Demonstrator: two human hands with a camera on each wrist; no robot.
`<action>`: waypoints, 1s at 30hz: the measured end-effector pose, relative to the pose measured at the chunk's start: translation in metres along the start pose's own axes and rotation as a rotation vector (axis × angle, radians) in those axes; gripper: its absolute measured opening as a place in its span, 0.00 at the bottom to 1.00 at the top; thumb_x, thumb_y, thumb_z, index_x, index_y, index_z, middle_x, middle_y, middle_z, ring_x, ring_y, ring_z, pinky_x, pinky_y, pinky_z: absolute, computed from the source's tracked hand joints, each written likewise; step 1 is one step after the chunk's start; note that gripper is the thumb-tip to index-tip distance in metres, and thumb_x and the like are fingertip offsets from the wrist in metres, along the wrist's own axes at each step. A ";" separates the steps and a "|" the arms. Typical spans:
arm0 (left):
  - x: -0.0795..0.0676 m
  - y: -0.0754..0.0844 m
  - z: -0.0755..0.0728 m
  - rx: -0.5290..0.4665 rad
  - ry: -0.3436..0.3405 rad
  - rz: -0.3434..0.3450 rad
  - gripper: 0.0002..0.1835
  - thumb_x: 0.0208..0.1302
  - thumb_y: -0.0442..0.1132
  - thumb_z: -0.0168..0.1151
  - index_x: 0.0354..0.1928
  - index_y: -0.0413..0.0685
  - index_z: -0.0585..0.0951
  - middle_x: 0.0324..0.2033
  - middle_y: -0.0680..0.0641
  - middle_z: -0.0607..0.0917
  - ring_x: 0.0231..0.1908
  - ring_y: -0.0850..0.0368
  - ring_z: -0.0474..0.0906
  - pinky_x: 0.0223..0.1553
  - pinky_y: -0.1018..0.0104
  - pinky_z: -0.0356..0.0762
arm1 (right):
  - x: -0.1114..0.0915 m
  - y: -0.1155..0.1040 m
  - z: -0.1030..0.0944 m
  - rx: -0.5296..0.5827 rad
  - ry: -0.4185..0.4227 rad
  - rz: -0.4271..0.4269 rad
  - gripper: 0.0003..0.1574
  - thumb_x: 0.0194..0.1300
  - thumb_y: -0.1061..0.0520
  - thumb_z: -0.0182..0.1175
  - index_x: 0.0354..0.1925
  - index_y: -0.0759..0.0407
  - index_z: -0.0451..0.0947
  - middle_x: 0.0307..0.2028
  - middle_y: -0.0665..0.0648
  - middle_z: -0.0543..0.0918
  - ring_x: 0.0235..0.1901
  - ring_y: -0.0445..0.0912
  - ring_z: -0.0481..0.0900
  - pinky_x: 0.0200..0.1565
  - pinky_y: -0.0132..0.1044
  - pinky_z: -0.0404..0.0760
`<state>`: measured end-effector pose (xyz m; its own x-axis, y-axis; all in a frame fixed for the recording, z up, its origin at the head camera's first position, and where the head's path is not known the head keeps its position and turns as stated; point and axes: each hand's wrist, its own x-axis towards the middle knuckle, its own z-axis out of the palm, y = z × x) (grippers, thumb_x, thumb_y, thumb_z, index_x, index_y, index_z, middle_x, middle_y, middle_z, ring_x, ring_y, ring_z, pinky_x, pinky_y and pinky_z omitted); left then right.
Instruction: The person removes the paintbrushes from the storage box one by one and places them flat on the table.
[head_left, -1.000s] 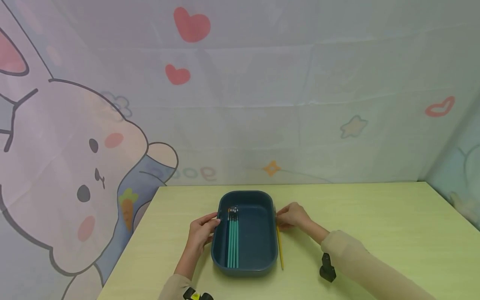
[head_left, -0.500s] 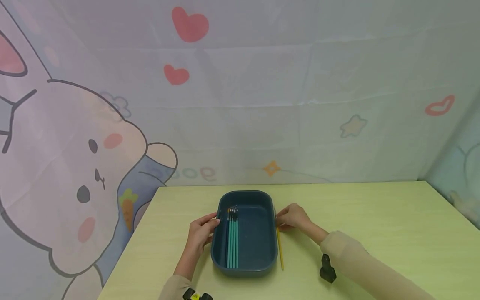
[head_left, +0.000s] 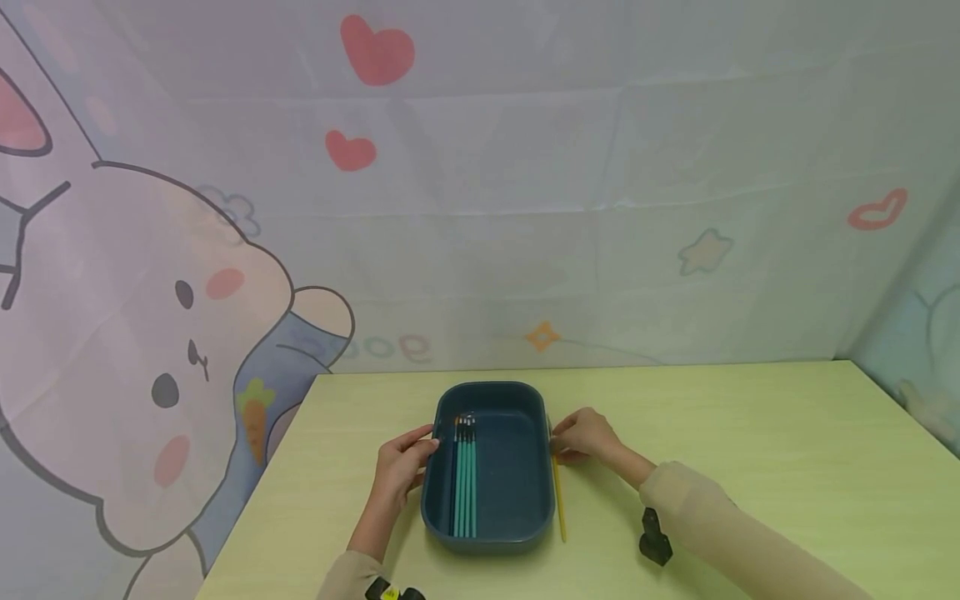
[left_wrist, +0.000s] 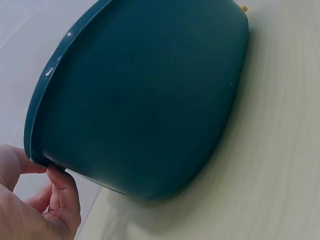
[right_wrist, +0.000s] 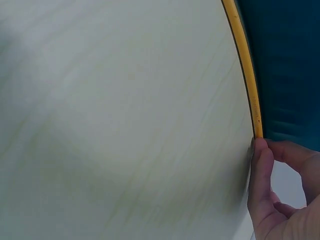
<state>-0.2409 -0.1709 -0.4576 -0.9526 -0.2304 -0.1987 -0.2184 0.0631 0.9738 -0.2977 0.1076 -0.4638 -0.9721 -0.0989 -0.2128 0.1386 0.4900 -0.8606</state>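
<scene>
Pinching its near edge between thumb and fingers, the left hand [head_left: 397, 468] holds the left rim of a dark blue tray [head_left: 516, 483], thumb on top and fingertips tucked beneath the lip; a beige sleeve [head_left: 349, 575] and a black wrist device [head_left: 392, 592] lie below it. The tray rests upright on the pale yellow table [head_left: 757, 433]. Along its left inner side, several turquoise brushes [head_left: 466, 492] lie parallel, bristles toward the far end. Just outside the right wall, a yellow stick [head_left: 560, 502] runs lengthwise beside the tray, its far part mostly hidden by fingers. Thumb and fingertips of the right hand [head_left: 588, 437] pinch this stick; whether they also touch the tray, I cannot tell. Farther right come another black wrist device [head_left: 655, 537] and the right sleeve [head_left: 735, 529]. Small dark printing shows on the stick, too small to read.
</scene>
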 end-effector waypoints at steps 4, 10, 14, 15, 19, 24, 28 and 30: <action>0.000 0.001 -0.001 -0.004 0.001 -0.002 0.22 0.62 0.37 0.61 0.58 0.40 0.78 0.38 0.45 0.84 0.31 0.58 0.81 0.27 0.69 0.78 | 0.001 0.000 0.000 -0.002 0.001 0.000 0.19 0.50 0.66 0.68 0.43 0.73 0.81 0.35 0.65 0.87 0.20 0.46 0.86 0.28 0.35 0.83; 0.000 0.001 0.000 -0.003 0.001 -0.008 0.22 0.63 0.37 0.61 0.58 0.40 0.78 0.39 0.43 0.85 0.30 0.59 0.81 0.26 0.70 0.77 | 0.003 0.001 0.000 -0.007 -0.004 -0.003 0.19 0.50 0.66 0.68 0.43 0.73 0.81 0.35 0.65 0.86 0.21 0.46 0.86 0.29 0.35 0.83; 0.000 0.001 0.000 0.001 0.002 -0.007 0.21 0.63 0.37 0.61 0.58 0.40 0.78 0.42 0.39 0.84 0.30 0.58 0.81 0.27 0.70 0.76 | 0.005 0.003 -0.001 -0.038 0.006 -0.022 0.19 0.50 0.65 0.68 0.42 0.72 0.81 0.32 0.63 0.87 0.21 0.46 0.86 0.29 0.35 0.83; 0.000 0.001 0.000 0.001 0.000 -0.005 0.22 0.63 0.37 0.61 0.59 0.40 0.77 0.43 0.39 0.84 0.30 0.58 0.81 0.27 0.70 0.77 | 0.005 0.004 -0.001 -0.047 0.010 -0.027 0.19 0.50 0.64 0.69 0.42 0.72 0.81 0.31 0.63 0.87 0.21 0.46 0.86 0.28 0.35 0.83; 0.000 0.001 0.000 -0.002 0.000 -0.004 0.22 0.63 0.37 0.61 0.59 0.40 0.77 0.42 0.40 0.84 0.30 0.58 0.81 0.27 0.70 0.77 | 0.006 0.005 -0.004 -0.063 0.014 -0.048 0.18 0.51 0.63 0.68 0.41 0.72 0.82 0.26 0.61 0.87 0.20 0.45 0.85 0.27 0.35 0.83; 0.000 0.001 0.000 -0.009 0.003 -0.010 0.22 0.63 0.37 0.61 0.58 0.40 0.77 0.38 0.45 0.85 0.31 0.58 0.81 0.27 0.70 0.77 | 0.007 0.002 -0.008 -0.073 0.011 -0.074 0.19 0.52 0.61 0.68 0.42 0.72 0.82 0.25 0.61 0.87 0.19 0.43 0.83 0.26 0.35 0.82; 0.000 0.001 0.000 -0.010 0.003 -0.009 0.22 0.63 0.37 0.61 0.59 0.40 0.77 0.39 0.44 0.85 0.31 0.58 0.81 0.28 0.69 0.78 | 0.007 -0.004 -0.012 -0.050 0.007 -0.057 0.21 0.51 0.60 0.69 0.44 0.70 0.82 0.31 0.62 0.86 0.22 0.42 0.83 0.29 0.36 0.83; 0.001 0.001 0.001 -0.008 0.004 -0.007 0.22 0.63 0.37 0.61 0.59 0.40 0.77 0.40 0.42 0.85 0.31 0.58 0.82 0.28 0.69 0.78 | 0.007 -0.008 -0.015 -0.024 0.000 -0.048 0.22 0.51 0.60 0.69 0.45 0.70 0.81 0.34 0.63 0.86 0.23 0.42 0.83 0.30 0.36 0.84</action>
<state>-0.2419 -0.1703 -0.4566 -0.9503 -0.2342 -0.2050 -0.2231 0.0535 0.9733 -0.3087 0.1157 -0.4519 -0.9775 -0.1225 -0.1719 0.0876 0.5055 -0.8583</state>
